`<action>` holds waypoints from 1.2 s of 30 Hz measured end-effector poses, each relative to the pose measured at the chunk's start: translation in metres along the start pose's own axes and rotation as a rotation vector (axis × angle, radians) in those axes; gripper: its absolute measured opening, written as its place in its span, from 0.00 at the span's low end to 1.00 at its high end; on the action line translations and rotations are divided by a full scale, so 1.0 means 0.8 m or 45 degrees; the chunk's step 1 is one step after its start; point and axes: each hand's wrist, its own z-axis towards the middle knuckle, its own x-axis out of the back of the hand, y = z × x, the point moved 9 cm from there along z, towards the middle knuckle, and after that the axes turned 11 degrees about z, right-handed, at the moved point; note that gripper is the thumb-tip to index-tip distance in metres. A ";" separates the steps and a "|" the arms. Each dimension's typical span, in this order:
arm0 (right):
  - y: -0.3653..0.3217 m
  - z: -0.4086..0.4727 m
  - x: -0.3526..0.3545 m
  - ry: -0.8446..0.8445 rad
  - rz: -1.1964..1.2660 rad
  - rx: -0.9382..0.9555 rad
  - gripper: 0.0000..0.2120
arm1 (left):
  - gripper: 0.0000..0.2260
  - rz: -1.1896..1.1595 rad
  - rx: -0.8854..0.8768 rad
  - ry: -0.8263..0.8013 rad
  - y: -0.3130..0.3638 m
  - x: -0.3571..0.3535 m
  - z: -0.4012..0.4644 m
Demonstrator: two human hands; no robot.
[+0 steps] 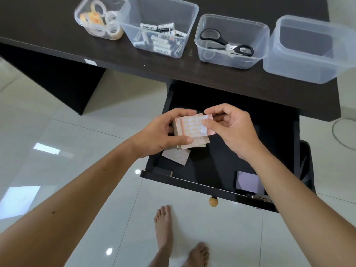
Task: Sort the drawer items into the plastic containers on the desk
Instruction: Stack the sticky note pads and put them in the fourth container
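Above the open dark drawer [231, 143], my left hand [159, 133] grips a stack of pinkish paper packets [192, 132] from its left side. My right hand [229, 128] pinches the stack's right edge between thumb and forefinger. One more packet [176, 156] lies on the drawer floor just below the stack. A pale purple pad [248, 182] sits at the drawer's front right. On the desk stand four clear containers: one with tape rolls [100, 18], one with batteries [159, 35], one with scissors [227, 42], and an empty one [308, 49] at the right.
The dark desk edge [134, 64] runs above the drawer. A round wooden knob [213, 201] sticks out from the drawer front. My bare feet [179, 239] stand on glossy white tiles. A cable [336, 135] loops on the floor at right.
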 end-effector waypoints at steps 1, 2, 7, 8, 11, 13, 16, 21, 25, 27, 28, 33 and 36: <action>-0.001 0.003 -0.003 0.009 0.016 0.007 0.10 | 0.31 -0.012 -0.005 0.008 0.000 0.005 0.000; -0.002 0.006 -0.007 0.014 0.030 0.014 0.10 | 0.31 -0.020 -0.016 0.017 0.000 0.009 -0.001; -0.005 0.016 -0.024 0.053 0.074 0.073 0.08 | 0.28 -0.021 -0.076 0.117 0.002 0.038 0.000; -0.002 0.016 -0.022 0.076 0.091 0.073 0.07 | 0.28 -0.010 -0.084 0.144 0.003 0.046 0.001; 0.027 0.010 -0.020 0.100 0.128 -0.028 0.05 | 0.28 -0.013 -0.098 0.220 0.005 0.073 0.004; 0.058 0.002 -0.031 -0.006 -0.010 -0.111 0.08 | 0.28 -0.038 -0.118 0.250 0.006 0.085 0.006; 0.099 -0.012 -0.056 -0.260 -0.326 -0.185 0.19 | 0.29 -0.074 -0.125 0.259 0.005 0.093 0.010; 0.116 -0.011 -0.074 -0.375 -0.678 -0.104 0.30 | 0.30 -0.078 -0.109 0.219 0.001 0.091 0.012; 0.122 -0.012 -0.080 -0.419 -0.767 -0.072 0.27 | 0.29 -0.078 -0.090 0.201 -0.001 0.090 0.013; 0.122 -0.014 -0.080 -0.438 -0.749 -0.094 0.24 | 0.30 -0.074 -0.090 0.193 0.000 0.089 0.013; 0.120 -0.016 -0.081 -0.445 -0.731 -0.100 0.22 | 0.30 -0.077 -0.091 0.193 0.000 0.089 0.013; 0.113 -0.026 -0.066 -0.419 -0.552 -0.205 0.15 | 0.31 -0.112 -0.083 0.223 0.001 0.088 0.009; 0.098 -0.029 -0.048 -0.385 -0.255 -0.292 0.12 | 0.29 -0.083 -0.088 0.227 0.004 0.086 0.008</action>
